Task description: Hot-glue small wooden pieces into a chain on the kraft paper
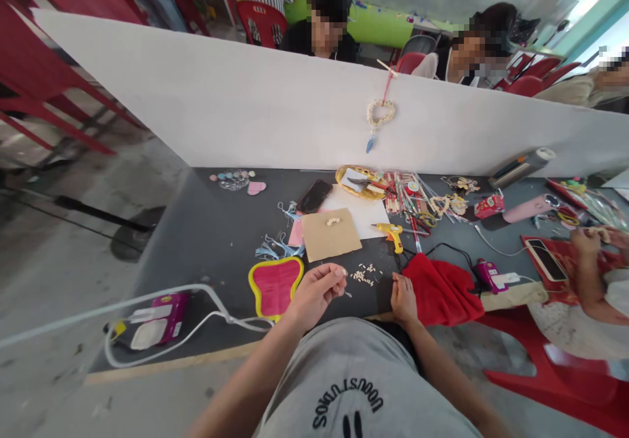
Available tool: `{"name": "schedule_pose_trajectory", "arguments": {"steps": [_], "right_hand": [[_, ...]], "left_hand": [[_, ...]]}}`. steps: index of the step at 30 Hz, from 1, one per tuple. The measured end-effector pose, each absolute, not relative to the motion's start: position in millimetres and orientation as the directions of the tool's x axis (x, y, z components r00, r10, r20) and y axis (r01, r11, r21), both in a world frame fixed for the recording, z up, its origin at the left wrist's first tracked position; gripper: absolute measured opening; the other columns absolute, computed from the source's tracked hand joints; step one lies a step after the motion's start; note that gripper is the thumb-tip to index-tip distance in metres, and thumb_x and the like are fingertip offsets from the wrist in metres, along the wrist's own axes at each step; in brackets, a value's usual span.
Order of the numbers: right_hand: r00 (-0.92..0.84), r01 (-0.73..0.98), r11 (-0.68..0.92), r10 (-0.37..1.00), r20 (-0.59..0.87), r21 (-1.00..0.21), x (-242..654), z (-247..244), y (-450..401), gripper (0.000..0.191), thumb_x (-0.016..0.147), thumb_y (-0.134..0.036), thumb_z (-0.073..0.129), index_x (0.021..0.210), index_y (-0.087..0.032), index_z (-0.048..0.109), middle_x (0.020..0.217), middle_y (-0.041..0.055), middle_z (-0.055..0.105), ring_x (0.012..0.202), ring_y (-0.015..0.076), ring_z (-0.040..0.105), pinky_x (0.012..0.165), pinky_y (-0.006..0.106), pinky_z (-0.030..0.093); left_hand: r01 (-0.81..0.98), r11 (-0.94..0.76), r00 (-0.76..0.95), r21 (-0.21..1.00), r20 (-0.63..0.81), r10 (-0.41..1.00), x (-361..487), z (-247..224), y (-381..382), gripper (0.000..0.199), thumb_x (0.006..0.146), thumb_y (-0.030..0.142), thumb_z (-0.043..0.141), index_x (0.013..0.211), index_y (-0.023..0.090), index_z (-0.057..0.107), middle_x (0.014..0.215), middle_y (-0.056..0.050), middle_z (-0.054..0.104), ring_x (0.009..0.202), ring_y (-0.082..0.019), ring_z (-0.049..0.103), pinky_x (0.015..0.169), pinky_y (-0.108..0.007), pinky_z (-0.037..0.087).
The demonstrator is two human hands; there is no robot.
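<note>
My left hand (319, 292) is closed in a pinch above the table, with a small pale piece just showing at the fingertips. Just right of it lies a loose pile of small pale pieces (363, 274). My right hand (405, 300) rests at the table edge, fingers loosely stretched out, beside a red cloth (442, 291). Beyond the pile is a yellow glue gun (392, 234). A short curved row of joined pale pieces (334, 221) sits on a brown cardboard sheet (327, 245) ahead of my left hand.
A pink pad with yellow trim (276, 286), blue tassels (275, 248) and a phone (315, 196) lie leftward. Behind are sticks and pliers (366, 181). A heart-shaped ornament (380, 113) hangs on the white partition (275, 104). Cables cross the left edge; a co-worker's hands (597, 238) are right.
</note>
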State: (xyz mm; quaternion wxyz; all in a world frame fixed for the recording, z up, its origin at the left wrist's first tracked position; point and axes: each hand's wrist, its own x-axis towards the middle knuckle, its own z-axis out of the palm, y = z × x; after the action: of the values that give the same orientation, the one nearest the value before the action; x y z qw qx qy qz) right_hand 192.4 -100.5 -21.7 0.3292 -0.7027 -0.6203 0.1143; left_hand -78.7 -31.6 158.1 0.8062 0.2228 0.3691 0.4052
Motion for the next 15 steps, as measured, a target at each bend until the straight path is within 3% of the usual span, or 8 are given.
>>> {"name": "schedule_pose_trajectory", "arguments": {"steps": [9, 15], "right_hand": [[0.163, 0.810, 0.001, 0.960, 0.227, -0.587, 190, -22, -97, 0.027, 0.091, -0.024, 0.038, 0.100, -0.017, 0.062, 0.098, 0.0160, 0.064, 0.095, 0.0292, 0.060, 0.086, 0.054, 0.052], [0.122, 0.758, 0.004, 0.982, 0.148, -0.652, 186, 27, -85, 0.023, 0.089, -0.032, 0.045, 0.093, -0.019, 0.064, 0.083, 0.0103, 0.064, 0.078, 0.0247, 0.063, 0.072, 0.044, 0.057]], "left_hand": [[-0.507, 0.518, 0.346, 0.689, -0.389, 0.854, -74, 152, -28, 0.029, 0.067, 0.035, 0.082, 0.074, 0.011, 0.067, 0.059, -0.001, 0.058, 0.053, -0.007, 0.046, 0.053, -0.020, 0.036], [-0.531, 0.493, 0.301, 0.689, -0.391, 0.870, -77, 160, -31, 0.033, 0.063, 0.040, 0.083, 0.072, 0.013, 0.065, 0.057, 0.001, 0.057, 0.054, -0.008, 0.045, 0.053, -0.021, 0.035]]}}
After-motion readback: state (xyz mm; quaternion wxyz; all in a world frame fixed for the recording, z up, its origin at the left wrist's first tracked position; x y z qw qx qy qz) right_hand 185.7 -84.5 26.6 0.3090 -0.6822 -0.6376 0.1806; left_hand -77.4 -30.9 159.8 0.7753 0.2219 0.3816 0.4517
